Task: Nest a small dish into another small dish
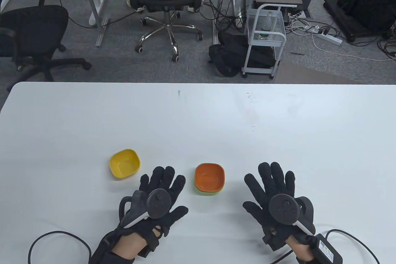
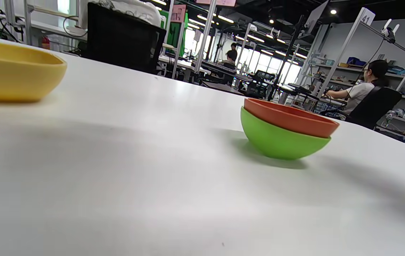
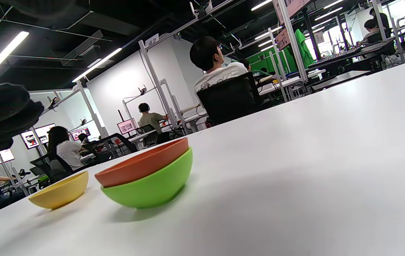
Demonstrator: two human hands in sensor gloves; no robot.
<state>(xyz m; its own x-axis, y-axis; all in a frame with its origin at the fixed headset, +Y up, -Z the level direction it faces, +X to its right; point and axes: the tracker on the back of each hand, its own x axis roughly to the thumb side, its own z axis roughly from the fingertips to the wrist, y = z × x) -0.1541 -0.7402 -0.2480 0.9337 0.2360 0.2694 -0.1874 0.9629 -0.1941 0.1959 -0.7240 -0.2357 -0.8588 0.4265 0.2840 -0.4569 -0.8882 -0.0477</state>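
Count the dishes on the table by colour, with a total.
Yellow plastic small dish, standing alone: 1
Orange plastic small dish, nested in the green one: 1
Green plastic small dish, under the orange one: 1
Total: 3 dishes

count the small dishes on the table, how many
3. A yellow dish sits alone ahead of the left hand. An orange dish sits nested in a green dish between the hands; from above only the green rim shows. Nothing suggests another is hidden.
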